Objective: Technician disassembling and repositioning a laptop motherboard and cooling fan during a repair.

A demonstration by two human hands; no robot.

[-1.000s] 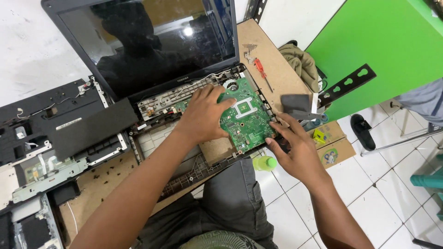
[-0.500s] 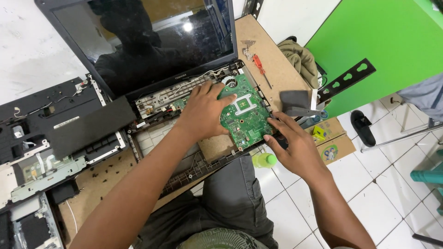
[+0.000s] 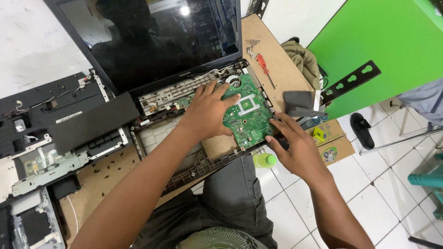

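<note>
A green laptop motherboard (image 3: 251, 115) lies in the open base of a dismantled black laptop (image 3: 184, 157); the laptop's dark screen (image 3: 157, 41) stands upright behind it. My left hand (image 3: 207, 113) rests flat on the board's left part, fingers spread towards its top edge. My right hand (image 3: 293, 145) grips the board's right lower edge with its fingertips. Both hands are on the board together.
A red-handled screwdriver (image 3: 264, 64) lies on the brown bench (image 3: 272, 55) to the right of the screen. Removed black laptop covers (image 3: 69, 120) and a metal frame (image 3: 46, 170) lie on the left. A grey part (image 3: 300, 103), small boxes (image 3: 330, 143) and a green bottle cap (image 3: 265, 160) sit by the bench edge.
Both hands and the green board have shifted slightly up and to the right within the laptop base; the grip looks the same.
</note>
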